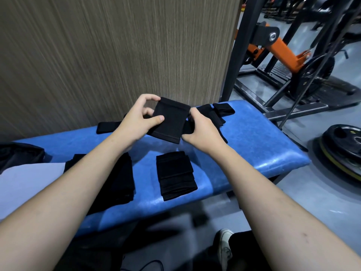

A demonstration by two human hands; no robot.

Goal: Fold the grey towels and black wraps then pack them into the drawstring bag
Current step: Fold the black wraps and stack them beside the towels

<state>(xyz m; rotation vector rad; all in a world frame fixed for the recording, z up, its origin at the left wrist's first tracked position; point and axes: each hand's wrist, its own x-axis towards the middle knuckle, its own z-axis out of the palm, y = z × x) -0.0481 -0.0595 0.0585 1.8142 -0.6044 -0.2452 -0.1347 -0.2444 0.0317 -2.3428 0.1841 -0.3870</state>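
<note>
Left hand (136,122): thumb pinned on the near face of the black wrap (169,122), fingers curled behind its left edge, a pinch grip. Right hand (199,132): fingers curled round the wrap's right edge, knuckles toward the viewer; fingertips hidden behind the cloth. The wrap is held between both hands, lifted just above the blue bench (254,137), folded into a rough rectangle with its hem at the bottom.

Beyond the hands, loose black wraps lie unfolded: one strip (107,127) to the left, a tangle (220,111) at the far right end of the bench. Nearer the viewer, a folded stack (175,176) sits on the pad; a second dark pile (119,180) is partly hidden under the left forearm. A dark fabric item (19,153) at the left edge may be the drawstring bag; cannot confirm. A pale cloth (29,178) beside it may be a grey towel.

Judgement: step in hand is finishing this fold. To do it well, align the two side edges, keep the thumb pressing so layers do not slip, then lay it squarely on the folded stack.

Background: orange gym machine (281,49), weight plate (343,151) on the floor.
</note>
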